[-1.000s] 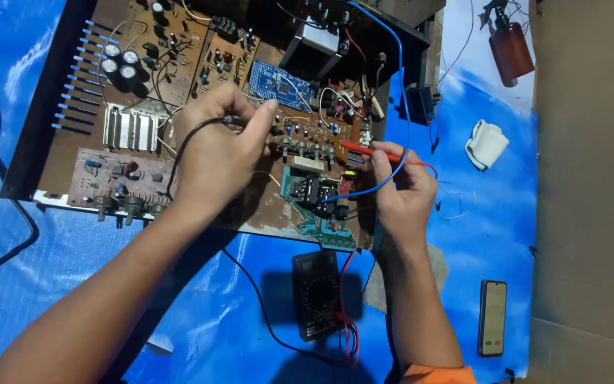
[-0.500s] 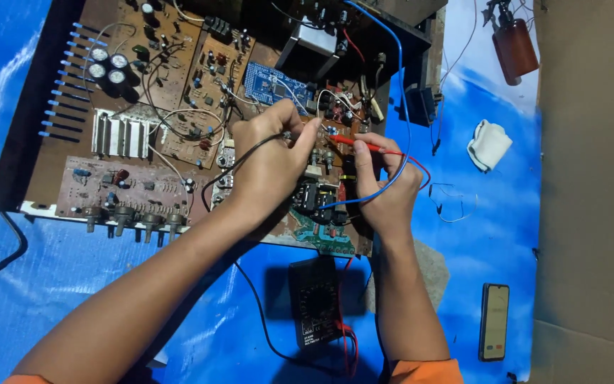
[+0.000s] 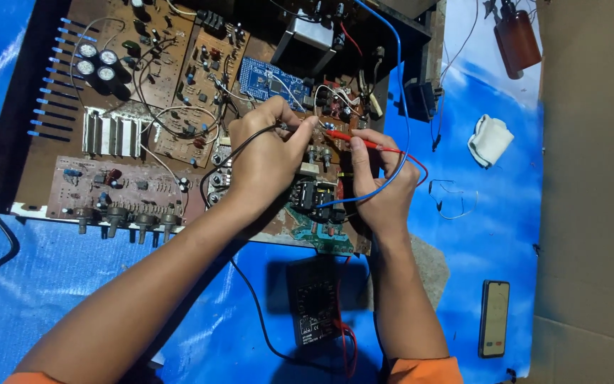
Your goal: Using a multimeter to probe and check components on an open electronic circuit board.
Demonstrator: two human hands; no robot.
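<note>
The left hand is closed in a pinch on a thin black test probe, its black lead trailing under the wrist toward the black multimeter lying on the blue plastic sheet that covers the surface. The right hand grips a slim red test probe pencil-fashion between thumb and forefinger, so its tip can be set precisely. Both tips meet close together on the brown circuit board of the opened amplifier chassis, beside a small blue module board; the exact contact points are hidden by the fingers. Both wrists appear to rest against the board edge, probably for steadiness. The meter sits between the forearms, its face upward for reading. Well apart to the right lie a folded white cloth, a brown bottle and a dark mobile phone.
</note>
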